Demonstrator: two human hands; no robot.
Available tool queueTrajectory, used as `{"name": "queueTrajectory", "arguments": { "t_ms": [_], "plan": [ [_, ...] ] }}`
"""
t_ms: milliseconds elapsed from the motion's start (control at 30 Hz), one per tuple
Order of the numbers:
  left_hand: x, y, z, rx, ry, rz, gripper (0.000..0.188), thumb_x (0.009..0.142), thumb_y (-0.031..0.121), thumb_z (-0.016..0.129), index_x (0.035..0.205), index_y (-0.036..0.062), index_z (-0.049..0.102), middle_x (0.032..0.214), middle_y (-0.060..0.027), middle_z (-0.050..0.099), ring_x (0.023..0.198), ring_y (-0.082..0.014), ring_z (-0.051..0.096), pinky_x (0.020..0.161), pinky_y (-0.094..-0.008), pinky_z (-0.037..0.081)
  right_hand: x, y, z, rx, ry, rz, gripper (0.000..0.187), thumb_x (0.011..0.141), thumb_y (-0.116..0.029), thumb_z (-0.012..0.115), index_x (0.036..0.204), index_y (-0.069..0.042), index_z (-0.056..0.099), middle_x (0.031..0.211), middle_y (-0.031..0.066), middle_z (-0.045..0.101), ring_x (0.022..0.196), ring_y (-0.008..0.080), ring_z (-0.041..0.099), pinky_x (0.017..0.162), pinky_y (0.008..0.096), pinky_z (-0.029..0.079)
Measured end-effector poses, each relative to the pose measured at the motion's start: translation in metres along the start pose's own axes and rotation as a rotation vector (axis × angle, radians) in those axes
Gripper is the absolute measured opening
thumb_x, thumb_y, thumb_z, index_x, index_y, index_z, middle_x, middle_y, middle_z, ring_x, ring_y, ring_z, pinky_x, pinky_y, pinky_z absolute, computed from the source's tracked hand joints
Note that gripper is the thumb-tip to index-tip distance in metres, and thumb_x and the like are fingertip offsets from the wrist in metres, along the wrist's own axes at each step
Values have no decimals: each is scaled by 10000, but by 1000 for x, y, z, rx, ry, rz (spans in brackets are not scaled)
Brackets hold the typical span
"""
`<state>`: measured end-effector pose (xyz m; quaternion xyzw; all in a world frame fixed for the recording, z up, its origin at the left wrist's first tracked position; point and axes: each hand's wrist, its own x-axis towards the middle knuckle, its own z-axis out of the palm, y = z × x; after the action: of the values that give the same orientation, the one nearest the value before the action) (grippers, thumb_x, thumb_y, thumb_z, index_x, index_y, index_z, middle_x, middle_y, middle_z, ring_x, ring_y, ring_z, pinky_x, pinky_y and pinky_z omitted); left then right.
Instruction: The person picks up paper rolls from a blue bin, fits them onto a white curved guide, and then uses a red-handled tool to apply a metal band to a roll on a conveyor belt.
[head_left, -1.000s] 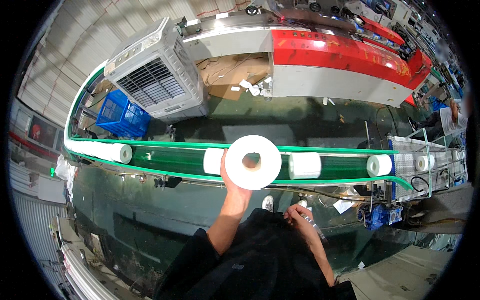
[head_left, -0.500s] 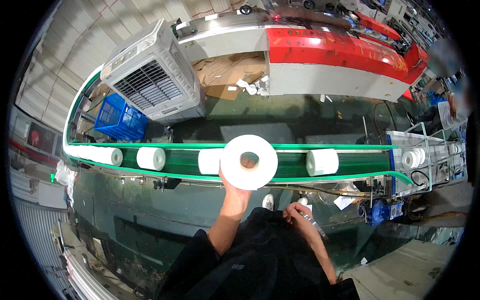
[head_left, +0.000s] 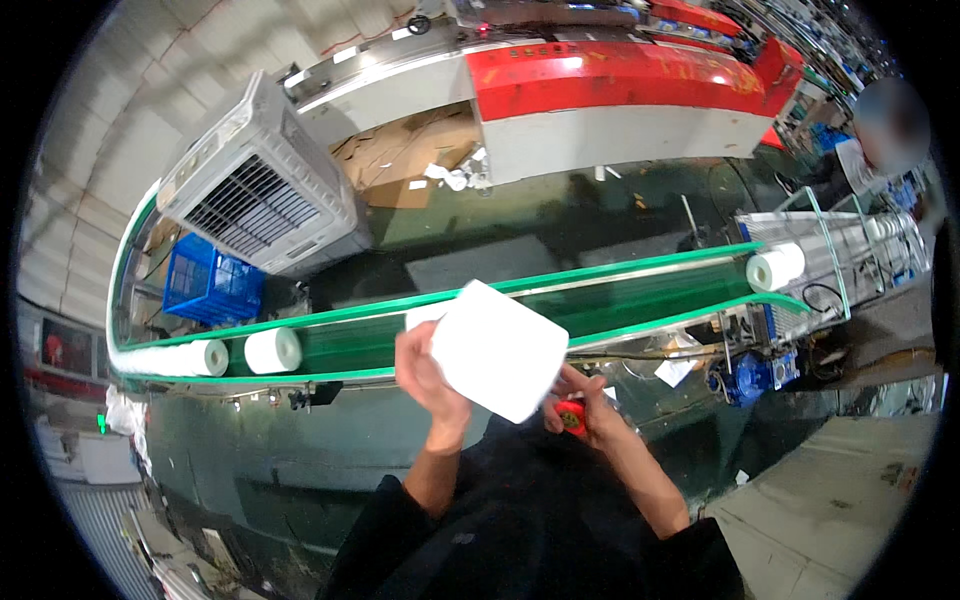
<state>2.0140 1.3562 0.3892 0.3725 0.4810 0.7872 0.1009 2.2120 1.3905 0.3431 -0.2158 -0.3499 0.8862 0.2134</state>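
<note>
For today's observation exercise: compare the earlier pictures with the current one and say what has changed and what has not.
The left hand has turned the white paper roll, so its side shows instead of its hollow end. The right hand has come up to the roll, holding a small red thing. Rolls on the green conveyor have shifted along. The left hand's grip stayed.

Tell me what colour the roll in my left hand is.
White. The roll shows plainly in the head view, held by the left hand.

Green conveyor belt (head_left: pixel 640 300) curves across the view. White paper rolls (head_left: pixel 273 350) lie on it at left; another roll (head_left: pixel 776 267) sits far right. Grey air cooler (head_left: pixel 262 195) behind, blue crate (head_left: pixel 210 288) beside it. Red-and-grey machine (head_left: pixel 620 105) beyond, flattened cardboard (head_left: pixel 400 160) on floor.
</note>
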Motion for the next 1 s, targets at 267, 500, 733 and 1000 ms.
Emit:
{"name": "queueTrajectory", "arguments": {
  "t_ms": [267, 500, 733, 1000],
  "plan": [
    [2, 46, 24, 671, -508, 710, 999, 573, 646, 795, 1249, -6, 452, 1216, -251, 511, 1080, -316, 554, 935, -551, 439, 39, -7, -2, 213, -83, -114, 1193, 600, -883, 507, 1443, -68, 284, 1415, 139, 409, 1284, 273, 440, 1030, 453, 425],
    [4, 44, 16, 406, -626, 381, 1369, 525, 514, 887, 1442, 29, -6, 1412, -294, 283, 1248, -410, 424, 993, -504, 431, 83, 10, -6, 312, -330, -136, 1248, 529, -899, 543, 1434, -70, 315, 1379, 127, 448, 1261, 262, 464, 1027, 440, 438],
    [1, 49, 4, 479, -506, 416, 1363, 521, 465, 905, 1451, 64, -8, 1398, -297, 283, 1240, -419, 424, 996, -536, 422, 106, 23, 8, 532, -433, 7, 1218, 496, -834, 640, 1401, -63, 370, 1332, 114, 487, 1221, 244, 483, 1038, 430, 432],
    [3, 51, 10, 485, -468, 406, 1270, 496, 413, 925, 1422, 53, 133, 1356, -266, 356, 1214, -382, 455, 999, -508, 422, 115, 34, -9, 590, -481, 29, 1142, 575, -811, 605, 1395, -49, 377, 1341, 126, 482, 1228, 252, 476, 1044, 433, 410]
  ]
}}
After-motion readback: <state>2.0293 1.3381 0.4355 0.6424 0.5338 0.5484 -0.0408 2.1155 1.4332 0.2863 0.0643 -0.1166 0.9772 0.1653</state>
